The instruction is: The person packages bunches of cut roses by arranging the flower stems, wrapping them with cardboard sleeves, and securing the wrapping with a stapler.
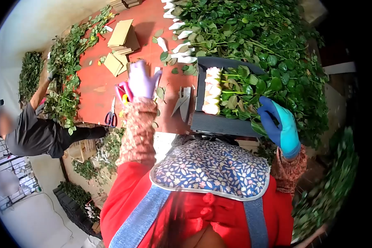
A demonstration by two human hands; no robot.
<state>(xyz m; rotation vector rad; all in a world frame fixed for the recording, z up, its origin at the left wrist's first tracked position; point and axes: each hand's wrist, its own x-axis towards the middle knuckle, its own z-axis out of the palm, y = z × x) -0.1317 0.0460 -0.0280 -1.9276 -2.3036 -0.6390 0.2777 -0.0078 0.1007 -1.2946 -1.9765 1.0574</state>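
Observation:
My left hand (142, 80), in a purple glove, is over the red table (97, 93) with its thumb apart, beside pink-handled scissors (125, 91) and small cardboard pieces (132, 68) partly hidden by it. Nothing shows held in it. To its right lies a dark corrugated sheet (225, 124), folded up at its far side, with a row of pale pink and cream roses (212, 91) on it, stems and leaves pointing right. My right hand (279, 124), in a teal and blue glove, has its fingers curved but apart at the leafy stems by the sheet's right edge.
Cardboard pieces (120, 33) are stacked at the back left. Metal shears (182, 103) and blue-handled scissors (111, 113) lie near the front edge. White-wrapped flower heads (184, 51) line a large heap of leafy stems (252, 29). A co-worker (33, 130) stands at the left.

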